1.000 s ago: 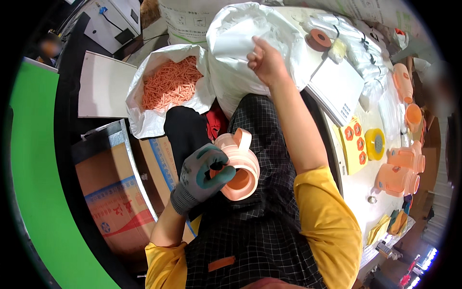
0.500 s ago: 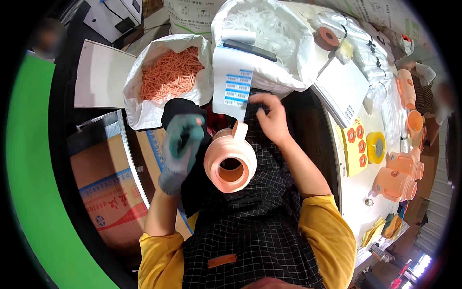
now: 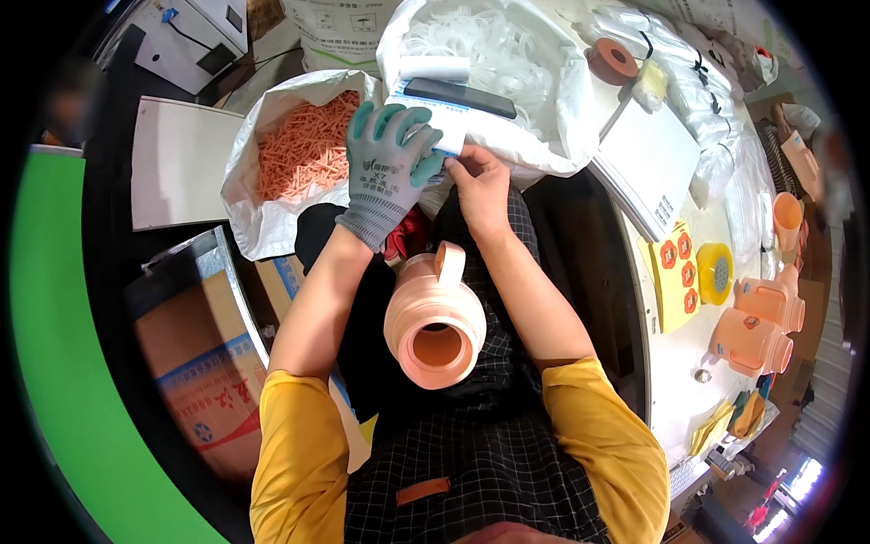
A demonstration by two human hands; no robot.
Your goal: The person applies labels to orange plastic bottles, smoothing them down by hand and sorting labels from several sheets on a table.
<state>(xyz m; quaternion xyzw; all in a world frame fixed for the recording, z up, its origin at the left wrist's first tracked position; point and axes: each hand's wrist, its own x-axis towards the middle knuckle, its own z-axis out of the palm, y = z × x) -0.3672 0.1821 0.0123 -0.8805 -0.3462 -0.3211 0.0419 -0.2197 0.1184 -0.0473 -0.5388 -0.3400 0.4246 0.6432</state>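
My gloved left hand (image 3: 385,163) and bare right hand (image 3: 480,186) both pinch the white-and-blue label sheet (image 3: 435,122) at upper centre; each grip is closed on it; no label yet shows on the peach jug (image 3: 435,322) lying in my lap; white bag of orange pieces (image 3: 304,145) upper left.

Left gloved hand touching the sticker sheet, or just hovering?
Touching. The head view shows the left hand with gloved fingertips curled over the white-and-blue sticker sheet, no gap; the right hand meets the sheet's lower edge.
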